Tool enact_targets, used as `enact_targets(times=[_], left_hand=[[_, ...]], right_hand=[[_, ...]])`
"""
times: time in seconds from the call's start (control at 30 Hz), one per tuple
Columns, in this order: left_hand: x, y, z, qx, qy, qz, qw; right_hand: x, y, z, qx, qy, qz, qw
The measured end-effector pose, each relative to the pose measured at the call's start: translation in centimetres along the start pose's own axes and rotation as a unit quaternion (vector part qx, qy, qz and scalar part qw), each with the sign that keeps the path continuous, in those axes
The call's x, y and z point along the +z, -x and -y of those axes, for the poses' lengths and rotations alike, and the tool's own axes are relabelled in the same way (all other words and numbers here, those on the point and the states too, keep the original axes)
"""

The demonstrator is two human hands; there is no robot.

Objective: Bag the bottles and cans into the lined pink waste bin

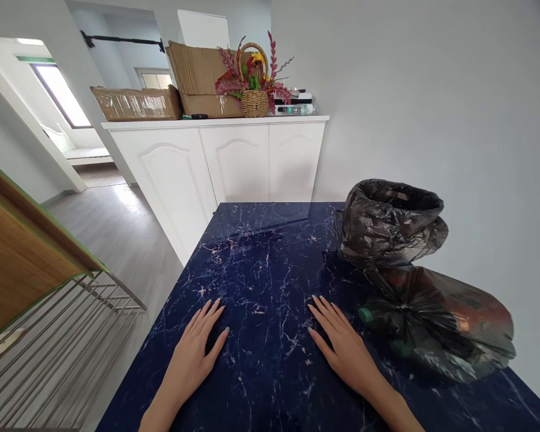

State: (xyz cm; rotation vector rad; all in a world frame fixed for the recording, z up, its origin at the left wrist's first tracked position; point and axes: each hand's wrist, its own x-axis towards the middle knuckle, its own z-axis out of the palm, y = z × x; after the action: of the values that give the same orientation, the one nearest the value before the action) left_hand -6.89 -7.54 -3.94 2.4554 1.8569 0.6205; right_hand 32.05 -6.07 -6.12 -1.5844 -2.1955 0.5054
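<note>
My left hand (pixel 197 349) lies flat on the dark blue marbled table (pixel 256 270), fingers spread and nothing held. To its right, my right hand (pixel 339 342) also rests palm down with its fingers apart, holding nothing. Beyond my right hand, on the table's right side, stands a black plastic bag (pixel 387 231) with its mouth open. In front of that bag lies a second, filled black bag (pixel 450 324), gathered at one end; something reddish shows through it. Neither hand touches a bag.
Behind the table, a white cabinet (pixel 238 156) bears cardboard boxes (pixel 137 104), a flower basket (pixel 254 103) and a plastic bottle (pixel 299 110). A metal rack (pixel 67 342) with a wooden-looking panel (pixel 22 258) stands at left. A wall borders the right.
</note>
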Motion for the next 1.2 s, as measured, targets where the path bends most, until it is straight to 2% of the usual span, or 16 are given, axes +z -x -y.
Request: enact_targets(times=[0.47,0.67,0.93,1.2], left_hand=[[-0.09,-0.03,-0.10,0.002,0.007,-0.005,1.000],[0.06,-0.07,0.06,0.003,0.010,-0.008,1.000],[0.06,-0.08,0.10,0.005,0.008,-0.007,1.000],[0.23,-0.04,0.19,0.000,0.012,-0.004,1.000]], right_hand=[[-0.37,0.04,0.31,0.012,-0.005,0.021,1.000],[-0.14,0.09,0.06,-0.006,-0.005,-0.005,1.000],[-0.29,0.11,0.14,-0.010,-0.001,0.000,1.000],[0.01,0.16,-0.05,-0.019,0.001,-0.020,1.000]])
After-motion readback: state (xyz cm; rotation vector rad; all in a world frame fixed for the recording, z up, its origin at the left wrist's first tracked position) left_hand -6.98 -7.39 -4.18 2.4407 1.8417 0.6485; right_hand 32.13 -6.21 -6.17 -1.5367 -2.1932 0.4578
